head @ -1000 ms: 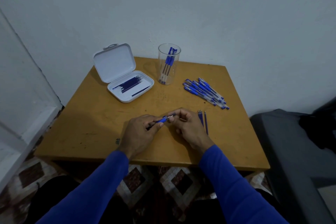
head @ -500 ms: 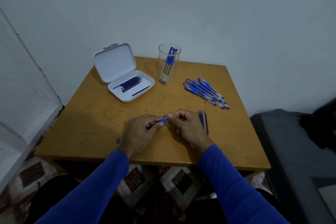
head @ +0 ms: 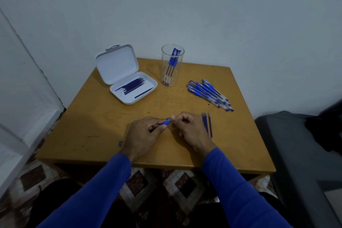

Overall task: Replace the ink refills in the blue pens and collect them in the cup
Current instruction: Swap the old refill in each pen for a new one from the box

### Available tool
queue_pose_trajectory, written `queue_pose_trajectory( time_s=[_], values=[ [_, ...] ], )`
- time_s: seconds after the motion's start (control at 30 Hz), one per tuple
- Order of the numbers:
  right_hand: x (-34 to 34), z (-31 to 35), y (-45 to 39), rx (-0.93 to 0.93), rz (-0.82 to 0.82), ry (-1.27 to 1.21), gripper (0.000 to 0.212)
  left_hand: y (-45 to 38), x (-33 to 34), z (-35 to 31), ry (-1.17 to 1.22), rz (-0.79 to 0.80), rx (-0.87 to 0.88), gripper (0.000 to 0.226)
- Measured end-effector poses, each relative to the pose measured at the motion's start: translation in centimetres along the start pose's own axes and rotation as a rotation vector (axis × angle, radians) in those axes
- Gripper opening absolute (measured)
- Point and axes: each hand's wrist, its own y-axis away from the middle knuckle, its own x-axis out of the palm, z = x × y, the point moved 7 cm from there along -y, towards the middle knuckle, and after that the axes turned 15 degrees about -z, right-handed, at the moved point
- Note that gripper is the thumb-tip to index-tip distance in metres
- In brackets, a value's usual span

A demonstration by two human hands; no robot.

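Note:
My left hand (head: 143, 134) grips a blue pen (head: 165, 122) by its rubber grip, low over the middle of the wooden table (head: 88, 127). My right hand (head: 190, 129) pinches the pen's tip end between thumb and fingers; that end is hidden by the fingertips. A clear cup (head: 171, 65) at the back holds a few blue pens. Several blue pens (head: 208, 93) lie in a pile at the back right. An open white case (head: 132, 89) at the back left holds dark refills. Three loose refills (head: 207, 123) lie just right of my right hand.
The table stands against a white wall. A dark grey seat (head: 299, 153) is to the right of the table. Patterned tiles (head: 140, 181) show below the front edge, between my blue sleeves.
My right hand has closed in toward the left hand along the pen. The silver tip section that showed between the hands a second ago is now covered by the fingertips.

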Motion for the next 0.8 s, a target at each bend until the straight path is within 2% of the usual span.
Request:
queue_pose_trajectory(
  time_s=[0.17, 0.3, 0.67, 0.7, 0.8],
  values=[
    [-0.1, 0.4, 0.1, 0.03, 0.051, -0.113, 0.017, 0.0, 0.2, 0.0, -0.023, 0.008, -0.006, 0.022],
    [-0.2, 0.0, -0.1, 0.001, 0.044, -0.076, 0.011, 0.0, 0.0, 0.0, -0.003, -0.006, 0.004, 0.022],
    [0.1, 0.0, -0.2, 0.024, 0.001, 0.004, 0.009, 0.0, -0.2, -0.2, -0.035, -0.035, 0.011, 0.022],
    [0.1, -0.2, -0.3, 0.056, 0.02, -0.022, 0.012, 0.0, -0.2, -0.2, -0.033, -0.041, 0.007, 0.022],
    [0.0, -0.7, -0.7, 0.127, 0.049, -0.026, 0.04, -0.1, -0.6, -0.4, -0.031, -0.082, -0.007, 0.021]
  ],
)
